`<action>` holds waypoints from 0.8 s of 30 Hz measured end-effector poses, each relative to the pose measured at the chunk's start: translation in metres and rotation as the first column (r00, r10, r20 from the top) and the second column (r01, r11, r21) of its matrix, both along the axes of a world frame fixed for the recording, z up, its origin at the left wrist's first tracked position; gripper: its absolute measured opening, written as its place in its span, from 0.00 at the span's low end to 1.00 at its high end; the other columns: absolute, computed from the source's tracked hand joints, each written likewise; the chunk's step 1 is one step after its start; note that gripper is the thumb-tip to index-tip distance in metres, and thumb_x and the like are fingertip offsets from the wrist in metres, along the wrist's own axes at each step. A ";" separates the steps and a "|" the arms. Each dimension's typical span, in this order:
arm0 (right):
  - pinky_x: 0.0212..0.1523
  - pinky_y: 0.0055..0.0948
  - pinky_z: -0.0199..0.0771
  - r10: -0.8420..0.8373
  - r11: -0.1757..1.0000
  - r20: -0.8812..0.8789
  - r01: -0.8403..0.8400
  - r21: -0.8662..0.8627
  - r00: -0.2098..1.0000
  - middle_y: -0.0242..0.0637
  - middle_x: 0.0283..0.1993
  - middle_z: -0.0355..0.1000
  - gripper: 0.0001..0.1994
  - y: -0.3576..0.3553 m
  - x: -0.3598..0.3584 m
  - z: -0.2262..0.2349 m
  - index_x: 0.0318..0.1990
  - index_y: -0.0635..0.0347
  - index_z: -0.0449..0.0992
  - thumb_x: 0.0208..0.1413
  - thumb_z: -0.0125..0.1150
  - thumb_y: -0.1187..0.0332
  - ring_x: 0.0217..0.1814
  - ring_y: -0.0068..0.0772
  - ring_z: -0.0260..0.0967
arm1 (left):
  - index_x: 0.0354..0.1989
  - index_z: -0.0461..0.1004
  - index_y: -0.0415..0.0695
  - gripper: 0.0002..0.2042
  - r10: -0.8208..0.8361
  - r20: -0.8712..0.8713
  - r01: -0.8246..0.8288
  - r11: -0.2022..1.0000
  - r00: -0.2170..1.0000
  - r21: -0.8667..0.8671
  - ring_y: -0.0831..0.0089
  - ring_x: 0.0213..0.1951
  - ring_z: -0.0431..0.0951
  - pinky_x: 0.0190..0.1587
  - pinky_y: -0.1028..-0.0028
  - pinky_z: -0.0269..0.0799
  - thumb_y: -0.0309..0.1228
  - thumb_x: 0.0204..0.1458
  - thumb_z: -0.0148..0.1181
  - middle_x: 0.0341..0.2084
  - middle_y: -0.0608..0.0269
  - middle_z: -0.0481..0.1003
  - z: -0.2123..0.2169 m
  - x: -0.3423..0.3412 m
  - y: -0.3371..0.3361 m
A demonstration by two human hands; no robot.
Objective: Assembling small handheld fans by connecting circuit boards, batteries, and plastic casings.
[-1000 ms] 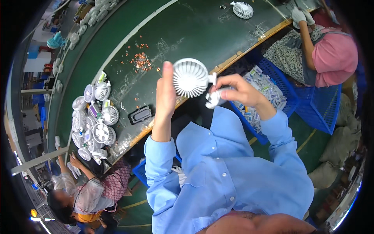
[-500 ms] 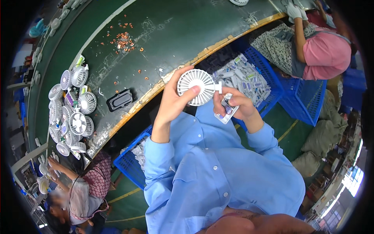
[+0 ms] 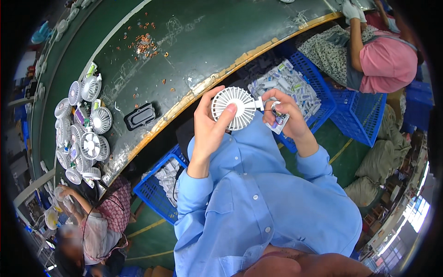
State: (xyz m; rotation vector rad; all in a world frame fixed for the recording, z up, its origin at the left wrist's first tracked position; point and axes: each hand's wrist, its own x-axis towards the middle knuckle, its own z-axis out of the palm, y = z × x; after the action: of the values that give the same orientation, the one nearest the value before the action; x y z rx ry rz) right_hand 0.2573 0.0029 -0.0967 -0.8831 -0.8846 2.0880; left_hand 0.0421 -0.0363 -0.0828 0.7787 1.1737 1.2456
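At the far left of the frame I see a cluster of finished white fans [image 3: 82, 127] on the dark green surface [image 3: 194, 41], with a black tray [image 3: 140, 116] just right of them. Mid-frame, my left hand [image 3: 208, 127] has its grip closed around the round white fan head [image 3: 234, 108], thumb pressed on the grille. The handle stub points right, straight into my right hand [image 3: 285, 113], whose grip pinches a small battery part [image 3: 278, 121] touching it. Further right sits a blue crate [image 3: 318, 99] of parts.
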 end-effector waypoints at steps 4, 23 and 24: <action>0.32 0.27 0.69 -0.116 0.991 0.055 0.112 0.078 0.992 0.38 0.22 0.67 0.13 0.000 -0.005 -0.001 0.40 0.68 0.67 0.48 0.47 0.69 0.23 0.25 0.64 | 0.55 0.62 0.31 0.25 0.108 -0.042 -0.105 0.991 0.993 0.082 0.74 0.41 0.76 0.46 0.76 0.71 0.20 0.47 0.61 0.40 0.55 0.75 0.003 0.010 -0.011; 0.25 0.26 0.68 0.010 1.000 -0.014 -0.010 -0.002 1.000 0.42 0.25 0.68 0.13 0.014 0.000 -0.015 0.35 0.68 0.72 0.53 0.44 0.67 0.17 0.26 0.64 | 0.56 0.61 0.32 0.27 0.382 -0.069 -0.356 0.904 0.922 0.238 0.68 0.46 0.73 0.52 0.72 0.66 0.36 0.49 0.56 0.44 0.51 0.71 0.007 -0.005 -0.024; 0.26 0.27 0.69 0.011 0.988 -0.125 -0.030 -0.154 0.992 0.42 0.26 0.69 0.13 0.011 -0.005 -0.021 0.35 0.68 0.72 0.53 0.44 0.67 0.18 0.26 0.65 | 0.55 0.63 0.32 0.26 0.383 0.003 -0.373 0.899 0.924 0.230 0.70 0.45 0.72 0.51 0.74 0.65 0.35 0.49 0.56 0.42 0.53 0.72 0.009 -0.004 -0.022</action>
State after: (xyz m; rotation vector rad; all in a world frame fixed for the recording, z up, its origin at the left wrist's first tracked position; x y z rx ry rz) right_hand 0.2520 0.0135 -0.1179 -0.8160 -0.6758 2.2268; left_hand 0.0384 -0.0582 -0.0734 0.7674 1.2717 1.7173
